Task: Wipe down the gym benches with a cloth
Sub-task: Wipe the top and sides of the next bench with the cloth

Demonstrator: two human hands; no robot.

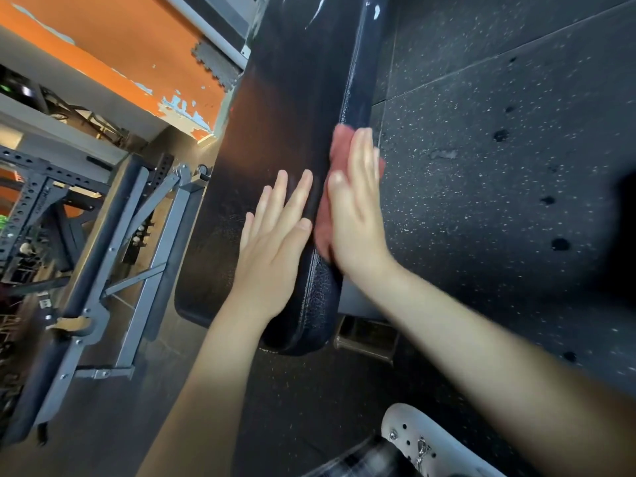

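You are looking down at a long black padded gym bench [275, 115] that runs from just in front of you away to the far side of the scene. Its pad has a grained, leather-like surface with a shine along the far end.

Your left hand [272, 249] lies flat on the top of the pad, near its right edge. The fingers [279, 191] are straight and slightly spread, and the palm faces down. It holds nothing.

Your right hand [358, 208] is just beside the left, on the other side of the pad's right edge. It is also flat, with the fingers straight and close together. It presses a pinkish-red cloth [340, 139] against the pad's right side wall. The cloth is sandwiched between palm and bench. It shows past the fingertips at the far end and along the thumb side nearer you. No finger curls round it, so it is held by pressure alone. The right hand and the cloth look a little blurred.

To the right of the bench lies black rubber floor [499, 166] flecked with white and marked by a few dark round spots. At the near edge, below your right forearm, is a white clog-style shoe [423, 438] with holes and small metal charms. To the left stands a grey steel rack [144, 256] with punched uprights. Beyond it, at the far left, is an orange wall [113, 39] with peeling paint.
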